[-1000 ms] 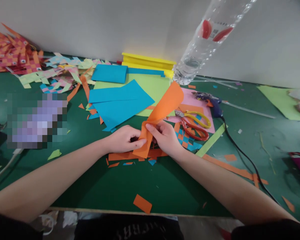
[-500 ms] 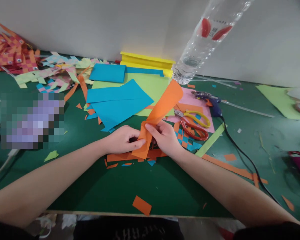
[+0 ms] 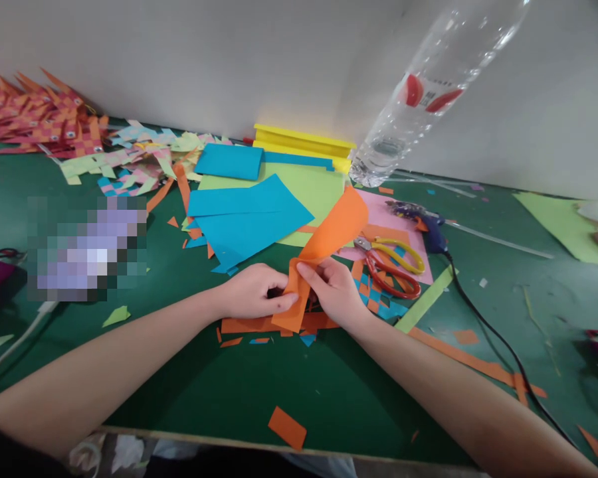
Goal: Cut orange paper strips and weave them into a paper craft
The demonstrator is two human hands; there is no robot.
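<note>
An orange paper strip (image 3: 336, 226) is folded over on itself, its long end curving up and away to the right. My left hand (image 3: 259, 292) pinches its lower left edge between thumb and fingers. On the other side, my right hand (image 3: 333, 285) presses its thumb on the fold, with the fingers hidden behind the paper. Under both hands lie another orange strip (image 3: 246, 325) and small paper scraps. Scissors (image 3: 393, 265) with red and yellow handles rest just right of my right hand, beside a blue and orange woven paper piece (image 3: 376, 299).
Blue paper sheets (image 3: 249, 219) lie on green paper behind my hands. A clear plastic bottle (image 3: 393, 133) leans at the back. A glue gun (image 3: 431, 232) with a black cord sits right. Woven paper pieces (image 3: 44, 119) pile up at far left, beyond a blurred-out purple object (image 3: 90, 245).
The whole scene has shifted slightly down and right in view. Both hands keep their hold on the orange paper strip, and its fold looks nearly the same.
</note>
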